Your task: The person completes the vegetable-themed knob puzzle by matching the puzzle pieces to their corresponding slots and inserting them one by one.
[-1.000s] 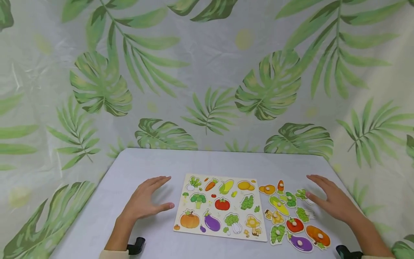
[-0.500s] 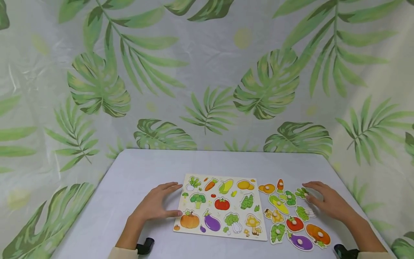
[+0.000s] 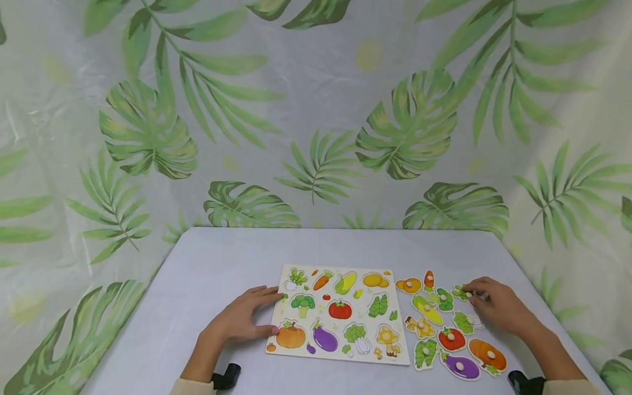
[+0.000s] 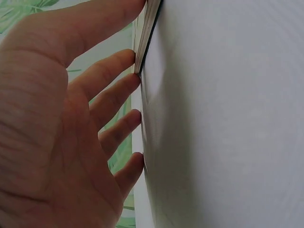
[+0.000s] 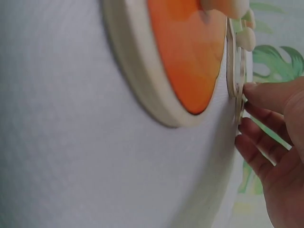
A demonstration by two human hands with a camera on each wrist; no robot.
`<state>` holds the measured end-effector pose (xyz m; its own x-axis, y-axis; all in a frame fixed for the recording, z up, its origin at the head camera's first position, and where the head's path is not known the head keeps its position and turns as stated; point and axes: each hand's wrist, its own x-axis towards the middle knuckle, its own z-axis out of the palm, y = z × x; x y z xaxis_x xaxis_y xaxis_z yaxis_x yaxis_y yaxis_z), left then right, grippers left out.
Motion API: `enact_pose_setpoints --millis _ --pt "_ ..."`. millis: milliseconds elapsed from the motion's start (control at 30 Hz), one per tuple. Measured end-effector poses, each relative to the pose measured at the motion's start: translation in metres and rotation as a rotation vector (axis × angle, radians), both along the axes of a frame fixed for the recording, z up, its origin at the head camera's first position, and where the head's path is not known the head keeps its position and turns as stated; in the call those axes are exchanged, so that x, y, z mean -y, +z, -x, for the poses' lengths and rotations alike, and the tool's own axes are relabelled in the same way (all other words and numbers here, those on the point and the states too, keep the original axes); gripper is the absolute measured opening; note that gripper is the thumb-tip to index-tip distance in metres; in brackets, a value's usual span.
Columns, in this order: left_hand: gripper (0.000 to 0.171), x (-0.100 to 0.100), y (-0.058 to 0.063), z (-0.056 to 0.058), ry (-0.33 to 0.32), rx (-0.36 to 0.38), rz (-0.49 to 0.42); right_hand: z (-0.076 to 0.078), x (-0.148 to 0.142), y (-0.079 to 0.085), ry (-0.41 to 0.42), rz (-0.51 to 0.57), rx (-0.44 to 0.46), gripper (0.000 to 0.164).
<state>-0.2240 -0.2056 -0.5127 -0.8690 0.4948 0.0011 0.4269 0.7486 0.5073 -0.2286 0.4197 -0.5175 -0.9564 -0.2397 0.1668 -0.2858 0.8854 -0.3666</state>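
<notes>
A flat vegetable puzzle board [image 3: 316,308] lies on the white table. My left hand [image 3: 247,315] rests at its left edge, fingers nearly straight, thumb and fingertips touching it; in the left wrist view the fingers [image 4: 116,102] spread along the board's side. My right hand [image 3: 501,307] has bent fingers at a radish puzzle piece [image 3: 460,292], index finger and thumb pinching about its small knob. From the right wrist, the thumb [image 5: 268,95] overlaps the edge of a piece, and the fingertips are low at the table.
Several knobbed pieces lie right of the board: carrot [image 3: 429,280], corn [image 3: 427,310], tomato [image 3: 446,341], eggplant [image 3: 459,368], pumpkin [image 3: 484,351] and cabbage [image 3: 424,354]. A leaf-patterned curtain [image 3: 316,109] hangs behind the table.
My left hand has moved right from above the table to the board's edge. My right hand has come down to the radish piece, its fingers bending in around the knob.
</notes>
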Motion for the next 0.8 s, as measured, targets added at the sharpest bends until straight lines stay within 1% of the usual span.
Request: enact_pose_setpoints --millis 167,300,500,567,667,800 --pt "0.072 0.001 0.001 -0.001 -0.006 0.021 -0.024 0.001 -0.002 -0.002 -0.040 0.008 0.003 0.018" --pt "0.070 0.003 0.001 -0.002 -0.012 0.015 -0.035 0.000 -0.001 -0.004 -0.058 0.017 -0.002 0.017" --pt "0.069 0.005 0.001 -0.003 -0.030 -0.005 -0.063 -0.002 0.000 -0.002 -0.094 0.032 0.009 0.019" --pt "0.069 0.005 0.002 -0.003 -0.035 -0.006 -0.073 -0.003 0.001 0.000 -0.100 0.038 0.005 0.020" --pt "0.069 0.005 0.002 -0.004 -0.030 0.001 -0.082 -0.004 0.004 0.004 -0.101 0.037 -0.031 0.018" --pt "0.069 0.004 0.002 -0.005 -0.018 0.002 -0.076 -0.003 0.017 0.014 -0.088 0.058 -0.066 0.017"
